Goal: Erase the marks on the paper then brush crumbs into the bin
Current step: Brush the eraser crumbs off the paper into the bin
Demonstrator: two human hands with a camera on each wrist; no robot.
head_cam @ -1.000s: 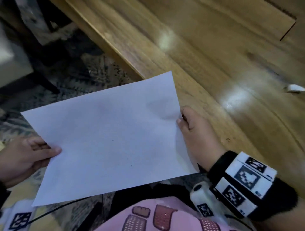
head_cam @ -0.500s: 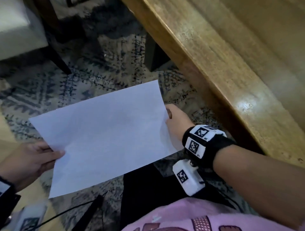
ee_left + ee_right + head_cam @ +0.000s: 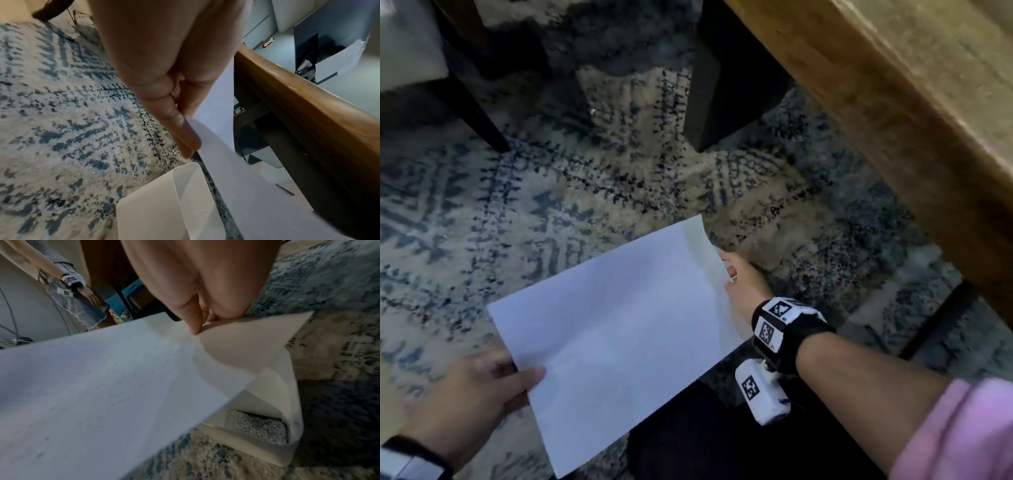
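So there's just one sheet of paper (image 3: 616, 318) held over the rug (image 3: 551, 205), left hand (image 3: 472, 394) and right hand (image 3: 744, 279) each pinching an edge, above one white bin (image 3: 287, 426) beside the table (image 3: 893, 102).

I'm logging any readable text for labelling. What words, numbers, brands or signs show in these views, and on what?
No word or number can be read.
Wrist band: square black-and-white code patterns, no letters legible.
Paper: faint smudges only, no writing.
Red sign on the far wall: a white arrow, any lettering too small to read.
Band on another person's wrist: dark marks, too blurred to read.
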